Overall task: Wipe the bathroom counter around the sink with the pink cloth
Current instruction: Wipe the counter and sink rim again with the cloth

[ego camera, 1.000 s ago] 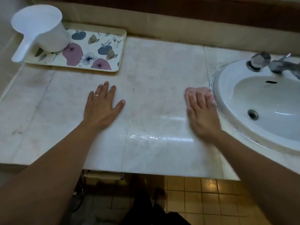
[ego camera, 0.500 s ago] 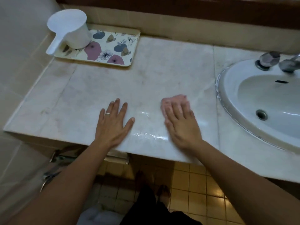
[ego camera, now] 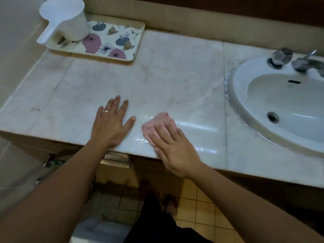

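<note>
Since half a second earlier: slid pink cloth (ego camera: pixel 158 122) left along near strip of counter (ego camera: pixel 175 76), away from sink (ego camera: pixel 235 102), up beside left hand (ego camera: pixel 112 125). Left hand unmoved on the marble.

Right hand (ego camera: pixel 172 148) pressed flat on cloth, fingers spread over it, not clenched; cloth bunched under fingertips, only far edge showing. Left hand flat, fingers apart, gripping nothing, ring visible. Thumb of left just beside cloth, apart from it.

Wet sheen seen right of cloth toward sink, small droplets at near edge between hands. Far half of counter dull, stained, likely unwiped.

Risks, judged:
- Next leftward stroke blocked by left hand; patch under palm missed unless lifted.
- Heel of right hand past near edge; cloth liable to slip over lip onto tiled floor (ego camera: pixel 201 207).
- Wet marble under bracing hand: possible slip.
- Far-left floral tray (ego camera: pixel 112 42) carrying white scoop (ego camera: pixel 64 20); strokes pushed far and left liable to nudge the tray, or leave grime round it.
</note>
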Demonstrator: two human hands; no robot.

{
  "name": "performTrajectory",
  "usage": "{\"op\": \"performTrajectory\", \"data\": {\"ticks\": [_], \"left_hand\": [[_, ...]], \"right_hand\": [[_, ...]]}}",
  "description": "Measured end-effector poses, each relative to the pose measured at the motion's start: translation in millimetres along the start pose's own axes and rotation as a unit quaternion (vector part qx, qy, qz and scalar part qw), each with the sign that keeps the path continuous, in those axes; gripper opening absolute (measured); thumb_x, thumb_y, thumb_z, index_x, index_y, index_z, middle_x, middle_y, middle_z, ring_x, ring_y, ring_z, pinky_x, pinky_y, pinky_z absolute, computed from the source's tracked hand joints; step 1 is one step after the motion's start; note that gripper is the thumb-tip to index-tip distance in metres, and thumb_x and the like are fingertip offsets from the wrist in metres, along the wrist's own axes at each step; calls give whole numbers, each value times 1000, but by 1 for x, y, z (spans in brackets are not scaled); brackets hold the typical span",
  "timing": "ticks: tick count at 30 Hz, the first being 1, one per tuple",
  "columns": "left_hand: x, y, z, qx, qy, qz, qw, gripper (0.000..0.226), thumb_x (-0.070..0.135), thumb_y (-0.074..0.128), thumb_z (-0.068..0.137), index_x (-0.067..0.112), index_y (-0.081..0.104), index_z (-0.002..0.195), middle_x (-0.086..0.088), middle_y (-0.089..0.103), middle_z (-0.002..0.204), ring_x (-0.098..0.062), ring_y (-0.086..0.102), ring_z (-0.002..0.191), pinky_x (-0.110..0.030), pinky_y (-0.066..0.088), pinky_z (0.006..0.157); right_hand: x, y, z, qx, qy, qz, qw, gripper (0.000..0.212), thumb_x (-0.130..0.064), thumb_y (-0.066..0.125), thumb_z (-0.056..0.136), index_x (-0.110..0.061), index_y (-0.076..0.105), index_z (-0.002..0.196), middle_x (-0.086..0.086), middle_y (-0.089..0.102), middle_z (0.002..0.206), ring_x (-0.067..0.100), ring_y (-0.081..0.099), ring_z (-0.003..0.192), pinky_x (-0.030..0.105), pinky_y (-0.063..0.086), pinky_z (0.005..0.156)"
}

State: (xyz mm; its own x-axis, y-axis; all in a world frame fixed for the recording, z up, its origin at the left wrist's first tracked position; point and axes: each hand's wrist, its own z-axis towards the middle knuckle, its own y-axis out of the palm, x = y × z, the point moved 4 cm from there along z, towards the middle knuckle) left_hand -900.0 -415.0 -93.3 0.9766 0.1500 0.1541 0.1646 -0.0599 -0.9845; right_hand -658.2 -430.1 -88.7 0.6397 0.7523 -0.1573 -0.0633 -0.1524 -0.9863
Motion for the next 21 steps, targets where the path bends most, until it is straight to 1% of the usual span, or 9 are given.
{"op": "performTrajectory", "data": {"ticks": [3,6,8,9,13,15,16,19,21], "left_hand": [[1,1,0,-2,2,2,1000,75,68,13,97,28,9,160,0,-1,168,-19,1,154,-45,5,124],[1,0,0,1,-5,-1,1000,76,69,12,95,28,9,160,0,-1,168,-19,0,154,-45,5,124],[2,0,1,-6,-2,-9,1000,76,68,12,95,28,9,160,0,-1,168,-18,0,154,-45,4,124],[2,-1,1,-7,-3,-20,1000,76,68,12,95,28,10,160,1,0,168,-18,0,154,-45,4,124],[-16,-13,-6,13,-32,-65,997,78,68,13,93,26,15,159,-1,4,168,-18,4,154,-42,6,124],[-40,-19,-16,22,-58,-72,996,78,68,14,93,25,16,159,-2,5,168,-19,5,154,-43,7,124],[-54,-22,-24,22,-69,-68,995,78,69,15,94,25,15,159,-2,5,168,-19,6,154,-43,7,124],[-96,-24,-49,18,-100,-38,994,80,69,13,93,23,15,159,-4,5,168,-22,7,154,-46,9,124],[-117,-21,-60,12,-124,-25,992,81,69,12,93,23,15,159,-6,5,168,-23,7,154,-49,9,123]], "right_hand": [[62,-17,-68,-22,-68,-9,997,54,-43,21,107,-25,17,158,3,9,167,26,-1,154,52,10,124],[150,-31,-67,2,116,-12,993,58,-47,6,105,-27,2,158,4,6,167,23,-3,154,50,5,124],[143,-25,-21,33,264,-1,964,61,-48,2,103,-25,0,159,8,3,167,30,-6,154,50,3,124],[115,-18,6,40,272,1,961,61,-48,5,103,-25,2,159,9,4,167,34,-6,153,51,4,123],[8,0,35,-20,-1,-4,1000,57,-44,12,105,-26,12,159,7,7,167,34,-6,153,50,6,124],[23,-9,11,-52,-135,-35,989,55,-43,14,106,-28,8,159,3,1,167,28,-9,153,50,6,124],[40,-13,9,-62,-154,-41,985,55,-43,14,106,-29,5,159,1,-1,167,25,-10,153,50,7,124],[69,-26,61,6,3,-8,1000,56,-42,19,106,-34,0,158,-2,-3,166,22,-12,152,48,14,121],[33,-20,112,21,111,33,993,56,-45,17,105,-33,2,158,0,0,167,29,-9,153,51,14,121]]}}
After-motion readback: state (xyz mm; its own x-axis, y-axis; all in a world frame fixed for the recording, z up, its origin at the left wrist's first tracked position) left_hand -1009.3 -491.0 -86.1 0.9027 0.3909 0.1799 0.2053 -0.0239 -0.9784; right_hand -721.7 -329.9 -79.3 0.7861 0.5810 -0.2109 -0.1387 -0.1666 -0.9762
